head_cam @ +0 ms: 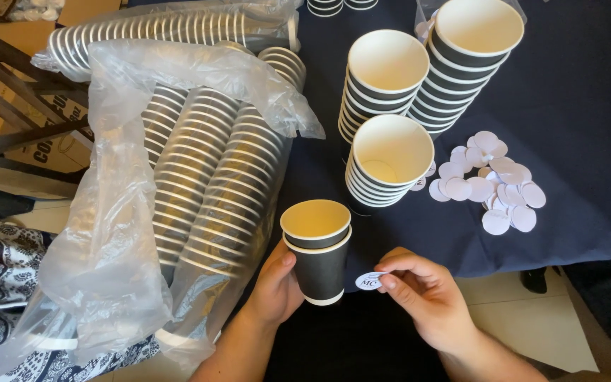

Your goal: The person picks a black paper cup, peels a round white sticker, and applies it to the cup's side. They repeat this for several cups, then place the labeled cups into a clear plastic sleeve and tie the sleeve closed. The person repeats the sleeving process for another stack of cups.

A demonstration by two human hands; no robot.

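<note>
"Where was the cup (317,249)?"

"In the left hand (277,286), fingers curled round it, at the edge of the surface (574,99). The right hand (429,293) pinched a round sticker (370,280) just beside it."

"What could go wrong?"

"The sticker could crease or go on crooked, I think."

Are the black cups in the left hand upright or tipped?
Upright. The nested black cups show their open cream mouth facing up, base down, held at the side by the left hand.

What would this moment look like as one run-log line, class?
left hand: holds two nested black paper cups | right hand: pinches round white sticker beside cups | nearby: cup stacks, loose stickers, dark tablecloth
</note>
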